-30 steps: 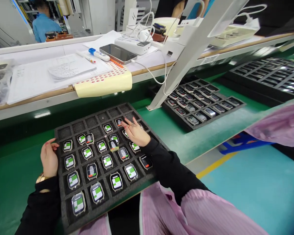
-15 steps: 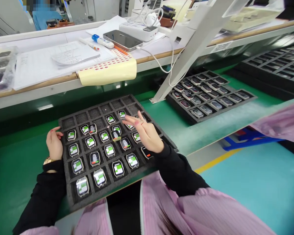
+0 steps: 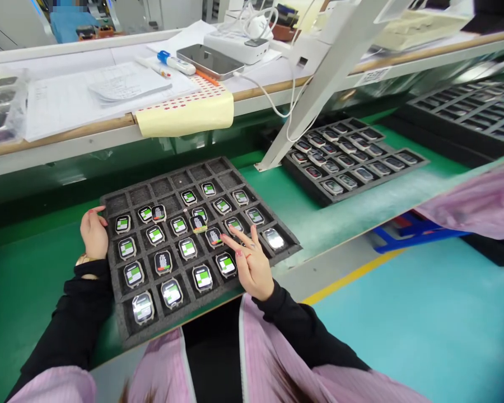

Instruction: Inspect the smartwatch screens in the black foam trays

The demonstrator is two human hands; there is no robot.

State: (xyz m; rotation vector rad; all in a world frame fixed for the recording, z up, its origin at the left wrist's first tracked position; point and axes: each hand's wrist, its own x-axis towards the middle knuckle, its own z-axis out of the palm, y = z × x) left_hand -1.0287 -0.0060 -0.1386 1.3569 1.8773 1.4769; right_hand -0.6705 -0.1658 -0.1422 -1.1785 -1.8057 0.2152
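Note:
A dark grey foam tray point(image 3: 121, 331) divided into square cells lies on the green bench in front of me. Smartwatch bodies without straps, such as this lit watch point(image 3: 202, 277), fill many of its cells. Most screens show green and white blocks; a few, like this watch point(image 3: 163, 261), show white text above a coloured strip. My left hand point(image 3: 94, 235) rests against the tray's left rim, fingers loosely stretched along it. Over the right front part hovers my right hand point(image 3: 254, 267), fingers spread and holding nothing, its fingertips near a watch with text point(image 3: 214, 237). It hides a cell beneath.
A second watch tray point(image 3: 319, 198) lies to the right, past a slanted white post point(image 3: 304, 106). Further right are stacked dark trays point(image 3: 441, 134). The shelf above carries a phone point(image 3: 210, 60), a marker point(image 3: 176, 62), papers point(image 3: 130, 81) and a white cable point(image 3: 273, 101).
My right hand has moved toward me from the tray's right middle, uncovering watches on the right side. My left hand stays at the left rim. The view has shifted slightly.

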